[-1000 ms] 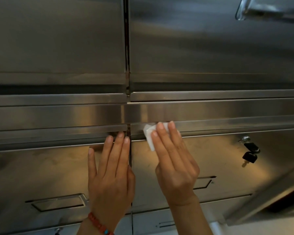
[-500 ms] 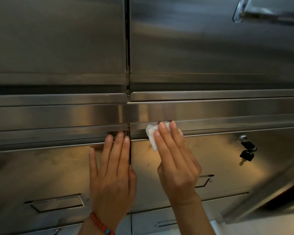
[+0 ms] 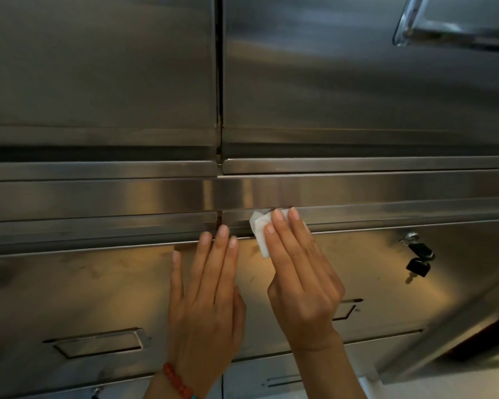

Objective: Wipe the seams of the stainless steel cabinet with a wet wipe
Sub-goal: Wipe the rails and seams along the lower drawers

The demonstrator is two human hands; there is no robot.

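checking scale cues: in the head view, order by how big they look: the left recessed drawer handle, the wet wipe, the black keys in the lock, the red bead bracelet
1. left recessed drawer handle
2. wet wipe, partly hidden under the right hand
3. and 4. black keys and red bead bracelet look alike; the bracelet is nearer and partly hidden, so unranked.

We are seeing dim, warm light glaring off the cabinet (image 3: 357, 82) steel; edges are bowing, and the handle (image 3: 444, 27) is blurring top right.
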